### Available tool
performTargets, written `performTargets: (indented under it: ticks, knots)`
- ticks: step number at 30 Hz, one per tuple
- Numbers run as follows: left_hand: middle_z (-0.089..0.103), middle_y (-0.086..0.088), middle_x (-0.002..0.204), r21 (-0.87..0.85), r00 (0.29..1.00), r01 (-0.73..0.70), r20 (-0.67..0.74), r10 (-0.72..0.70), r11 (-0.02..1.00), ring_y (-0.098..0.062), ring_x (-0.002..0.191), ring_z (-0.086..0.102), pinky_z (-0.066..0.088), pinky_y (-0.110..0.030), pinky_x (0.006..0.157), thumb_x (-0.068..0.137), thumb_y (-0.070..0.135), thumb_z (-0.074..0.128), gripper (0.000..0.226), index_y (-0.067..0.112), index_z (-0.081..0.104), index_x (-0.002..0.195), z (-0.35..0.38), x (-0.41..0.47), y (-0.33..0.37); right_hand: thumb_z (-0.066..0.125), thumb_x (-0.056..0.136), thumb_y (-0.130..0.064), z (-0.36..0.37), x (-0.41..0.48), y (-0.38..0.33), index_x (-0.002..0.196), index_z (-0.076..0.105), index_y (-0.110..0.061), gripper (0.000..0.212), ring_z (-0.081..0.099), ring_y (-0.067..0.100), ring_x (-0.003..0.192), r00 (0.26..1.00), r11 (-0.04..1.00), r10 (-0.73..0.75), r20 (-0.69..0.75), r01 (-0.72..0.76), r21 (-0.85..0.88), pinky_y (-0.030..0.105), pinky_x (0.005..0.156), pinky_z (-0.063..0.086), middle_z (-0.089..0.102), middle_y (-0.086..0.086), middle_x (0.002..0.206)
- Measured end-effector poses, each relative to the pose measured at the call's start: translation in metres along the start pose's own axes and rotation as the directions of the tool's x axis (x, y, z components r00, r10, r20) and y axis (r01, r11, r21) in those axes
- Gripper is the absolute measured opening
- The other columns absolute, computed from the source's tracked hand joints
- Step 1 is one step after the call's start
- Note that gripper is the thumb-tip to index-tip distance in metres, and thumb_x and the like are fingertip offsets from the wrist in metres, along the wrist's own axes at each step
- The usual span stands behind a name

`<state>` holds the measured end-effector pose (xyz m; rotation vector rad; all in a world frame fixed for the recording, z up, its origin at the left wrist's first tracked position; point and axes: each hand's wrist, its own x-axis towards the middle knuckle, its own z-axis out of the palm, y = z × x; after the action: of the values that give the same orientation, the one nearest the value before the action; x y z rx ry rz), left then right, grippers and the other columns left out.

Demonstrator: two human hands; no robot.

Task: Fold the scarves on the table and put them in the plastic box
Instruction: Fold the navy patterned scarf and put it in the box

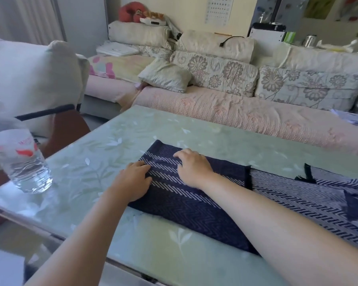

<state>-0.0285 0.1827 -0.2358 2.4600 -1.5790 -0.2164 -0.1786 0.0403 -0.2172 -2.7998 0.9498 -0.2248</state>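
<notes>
A dark navy scarf (pixel 186 205) with white chevron stripes lies folded over on the green table (pixel 103 162). Its lighter patterned length (pixel 298 193) stretches away to the right, with dark fringe showing near the fold. My left hand (pixel 132 182) rests flat on the scarf's left edge, fingers pointing right. My right hand (pixel 191 167) sits on top of the fold with its fingers bent and fingertips pressing into the cloth. No plastic box is in view.
A clear water bottle (pixel 23 162) stands at the table's left corner. A sofa (pixel 236 112) with floral cushions runs along the far side of the table. A white cushion on a chair (pixel 35 79) is at the left.
</notes>
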Motion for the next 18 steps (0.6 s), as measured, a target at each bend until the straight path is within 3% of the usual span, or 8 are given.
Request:
performTargets:
  ticks: [7,10,13,15,18]
  knots:
    - [0.052,-0.005,0.119,-0.054,0.989,0.124,-0.070,-0.127,0.991,-0.025,0.111,0.051,0.049,-0.040,0.088,0.093,0.012,0.046,0.032,0.017,0.056,0.124,-0.003,-0.002,-0.022,0.044,0.089,0.007,0.004,0.081,-0.037,0.138,0.050,-0.025,0.058,0.059,0.033,0.112,0.986,0.968,-0.133,0.097,0.150,-0.200,0.046,0.089,0.053,0.045,0.003,0.144]
    - [0.054,-0.005,0.110,-0.077,0.980,0.171,-0.093,-0.178,0.982,-0.026,0.106,0.054,0.048,-0.034,0.081,0.092,0.016,0.052,0.024,0.016,0.057,0.115,-0.004,0.001,-0.029,0.042,0.092,0.006,0.007,0.103,-0.044,0.146,0.042,-0.025,0.063,0.053,0.030,0.126,0.964,0.919,-0.208,0.168,0.252,-0.303,0.044,0.097,0.050,0.039,0.004,0.154]
    - [0.059,-0.006,0.114,-0.076,0.964,0.244,-0.094,-0.250,0.967,-0.025,0.103,0.058,0.046,-0.031,0.076,0.090,0.020,0.057,0.032,0.011,0.055,0.121,-0.009,0.003,-0.033,0.038,0.097,0.005,0.010,0.115,-0.050,0.156,0.026,-0.028,0.070,0.042,0.022,0.140,0.916,0.841,-0.278,0.288,0.377,-0.389,0.040,0.104,0.045,0.029,-0.001,0.162]
    - [0.060,-0.005,0.111,-0.069,0.952,0.294,-0.064,-0.298,0.953,-0.023,0.095,0.058,0.048,-0.030,0.072,0.089,0.021,0.057,0.031,0.011,0.056,0.119,-0.013,0.004,-0.035,0.040,0.096,0.005,0.012,0.122,-0.053,0.151,0.037,-0.028,0.064,0.053,0.028,0.129,0.895,0.782,-0.319,0.311,0.434,-0.448,0.041,0.094,0.051,0.043,0.003,0.150]
    - [0.062,-0.003,0.102,-0.025,0.954,0.301,0.000,-0.301,0.953,-0.021,0.087,0.058,0.051,-0.031,0.071,0.087,0.025,0.056,0.025,0.013,0.061,0.109,-0.018,0.002,-0.033,0.045,0.093,0.005,0.010,0.128,-0.048,0.128,0.061,-0.019,0.046,0.060,0.033,0.109,0.902,0.784,-0.333,0.276,0.428,-0.450,0.038,0.081,0.051,0.053,0.009,0.126]
